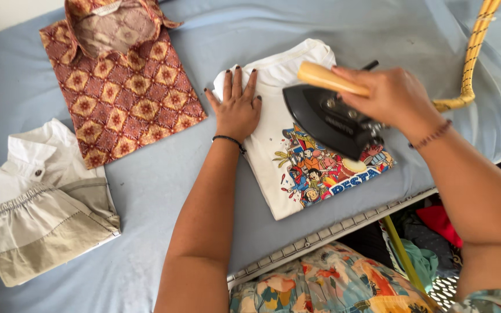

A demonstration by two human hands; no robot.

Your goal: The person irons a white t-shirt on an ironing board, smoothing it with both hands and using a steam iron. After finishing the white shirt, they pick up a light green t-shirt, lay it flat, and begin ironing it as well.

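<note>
Lying folded at far left is a beige garment [47, 203], beside a patterned brown shirt [120, 93]. Left hand [236, 107] is pressing flat, fingers spread, on the white printed T-shirt [279, 168]; right hand [395, 98] is gripping the black iron [329, 122] by its handle.

A home laundry corner, by the look of it: padded ironing surface under a pale blue cloth [163, 191], folded brown patterned shirt [120, 93], folded beige-and-white garment [47, 214], heaped clothes [430, 232] below the edge.
</note>
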